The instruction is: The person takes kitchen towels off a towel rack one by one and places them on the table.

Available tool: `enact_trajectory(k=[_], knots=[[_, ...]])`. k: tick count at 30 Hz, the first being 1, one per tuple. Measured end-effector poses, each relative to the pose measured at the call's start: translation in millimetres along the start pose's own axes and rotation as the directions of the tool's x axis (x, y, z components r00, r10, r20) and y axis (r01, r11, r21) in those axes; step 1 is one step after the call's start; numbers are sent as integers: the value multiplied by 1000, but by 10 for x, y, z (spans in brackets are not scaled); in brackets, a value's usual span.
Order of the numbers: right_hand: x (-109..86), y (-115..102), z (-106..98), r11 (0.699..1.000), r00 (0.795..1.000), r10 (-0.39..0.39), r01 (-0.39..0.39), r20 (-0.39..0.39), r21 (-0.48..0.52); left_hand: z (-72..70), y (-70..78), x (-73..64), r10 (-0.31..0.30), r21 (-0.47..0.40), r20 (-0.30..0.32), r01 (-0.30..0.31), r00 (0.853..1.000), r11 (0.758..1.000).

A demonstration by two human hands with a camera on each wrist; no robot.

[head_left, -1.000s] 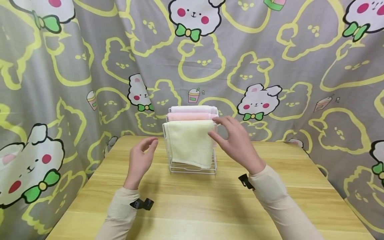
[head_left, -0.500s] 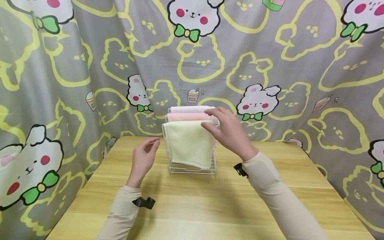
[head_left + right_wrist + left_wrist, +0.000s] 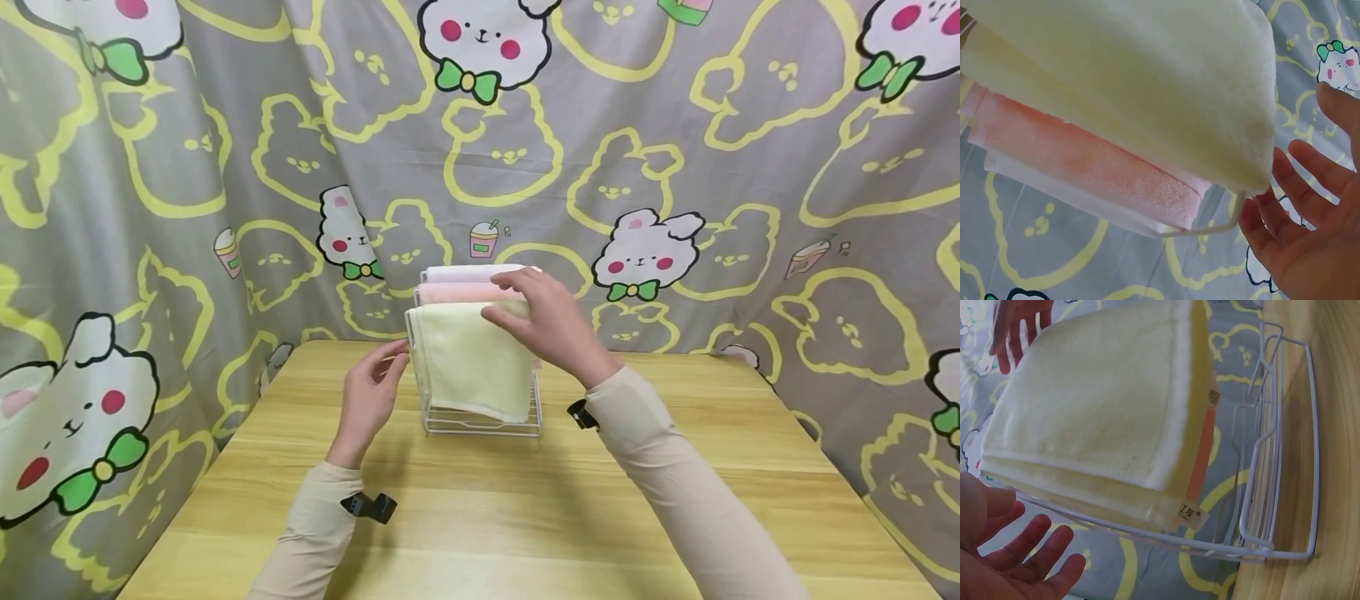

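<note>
A pale yellow towel (image 3: pixel 476 358) hangs folded over the front bar of a white wire rack (image 3: pixel 483 430). Behind it hang a pink towel (image 3: pixel 457 292) and a white towel (image 3: pixel 450 273). My right hand (image 3: pixel 551 325) hovers by the yellow towel's upper right corner, thumb in front and fingers over the top; the right wrist view shows the fingers (image 3: pixel 1307 200) spread close to the rack's bar, gripping nothing. My left hand (image 3: pixel 371 400) is at the rack's left side, its loosely bent fingers (image 3: pixel 1029 547) beside the frame. Whether the fingertips touch it is unclear.
The rack stands towards the back of a wooden table (image 3: pixel 480 517). A grey curtain (image 3: pixel 517 167) with yellow outlines and white rabbit heads hangs behind and along both sides. Each wrist carries a small black camera strap (image 3: pixel 367 506).
My right hand has moved left across the top of the yellow towel. My left hand has shifted right and slightly up, closer to the rack's side. The towels and rack have stayed in place.
</note>
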State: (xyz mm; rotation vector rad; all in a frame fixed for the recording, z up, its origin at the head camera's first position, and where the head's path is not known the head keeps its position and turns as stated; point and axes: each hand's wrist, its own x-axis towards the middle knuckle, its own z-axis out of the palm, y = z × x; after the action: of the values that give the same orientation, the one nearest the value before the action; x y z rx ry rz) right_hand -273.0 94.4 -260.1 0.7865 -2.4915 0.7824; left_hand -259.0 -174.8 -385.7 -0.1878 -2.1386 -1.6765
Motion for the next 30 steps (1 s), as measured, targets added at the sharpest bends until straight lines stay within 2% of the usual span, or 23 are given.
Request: enact_trajectory(k=[9, 17, 30], knots=[[71, -1, 88, 1000, 1000, -10, 9, 22, 22, 53, -1, 10, 1, -20, -2, -1, 1000, 1000], [103, 19, 140, 1000, 998, 6, -7, 57, 27, 76, -81, 33, -8, 5, 24, 8, 1000, 1000], [79, 79, 237, 999, 998, 46, -45, 49, -12, 142, -98, 75, -20, -81, -15, 18, 1000, 997]])
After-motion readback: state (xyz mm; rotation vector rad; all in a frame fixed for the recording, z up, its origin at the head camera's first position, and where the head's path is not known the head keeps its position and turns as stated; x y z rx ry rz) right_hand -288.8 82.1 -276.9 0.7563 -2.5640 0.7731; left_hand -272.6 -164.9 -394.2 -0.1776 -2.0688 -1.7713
